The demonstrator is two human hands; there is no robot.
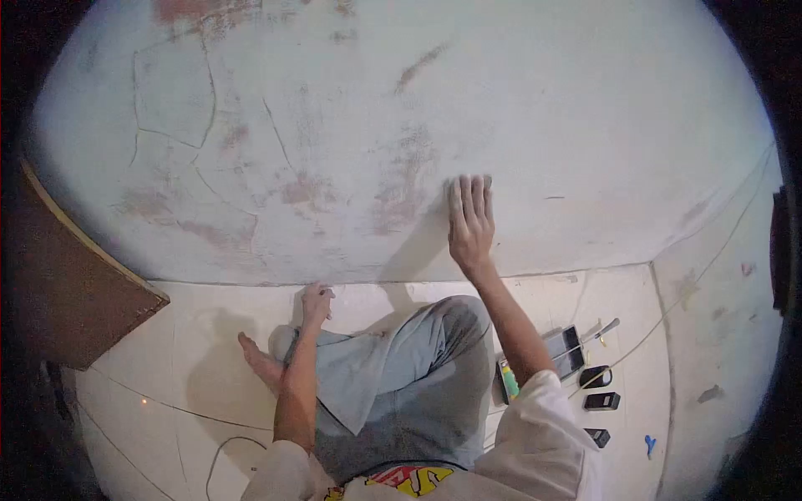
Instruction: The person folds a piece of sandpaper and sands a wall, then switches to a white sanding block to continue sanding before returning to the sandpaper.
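My right hand (472, 219) lies against the pale wall (568, 117), fingers stretched upward and side by side, their tips dusty. Under the fingertips shows the dark edge of a thin grey piece (489, 179) that looks like sandpaper, pressed to the wall. Reddish worn patches (405, 179) mark the wall just left of it. My left hand (316, 301) is low by the foot of the wall, close to my bent knee, with its fingers curled. A small dark spot shows at its fingers; whether it is a held thing I cannot make out.
Right of my legs, a dark tray (568, 352), a round black item (596, 377), a small black box (601, 402) and a blue item (650, 446) lie on the tiled floor (631, 326). Cables (209, 412) cross the floor. A brown board (75, 275) stands at left.
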